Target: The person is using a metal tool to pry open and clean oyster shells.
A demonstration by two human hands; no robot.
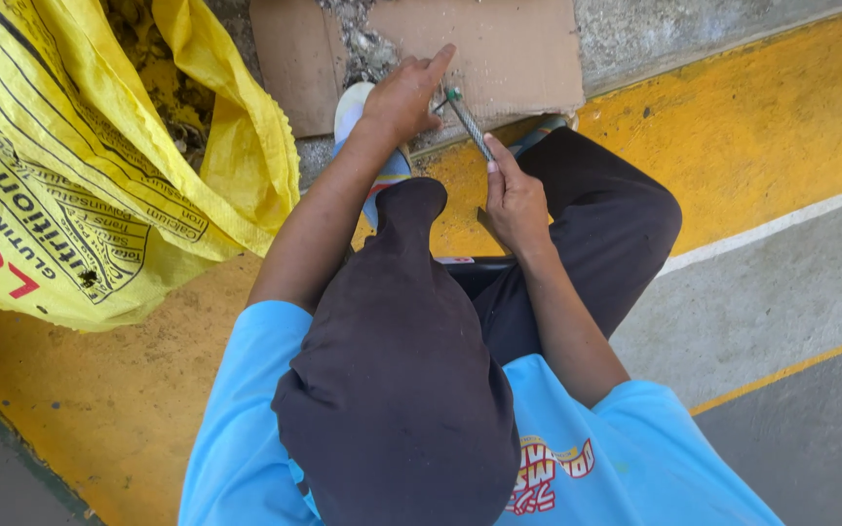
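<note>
The sack (80,166) lies left of the cardboard (499,58), rod (470,122) before it.

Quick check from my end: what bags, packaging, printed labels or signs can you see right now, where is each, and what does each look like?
Woven sack: upper left, yellow, open-mouthed, black and red print on its side.
Cardboard sheet: top centre, flat, brown, lying on the ground under the left hand.
Shirt print: lower centre, red and yellow emblem on the blue shirt.
No signs or screens in view.
</note>
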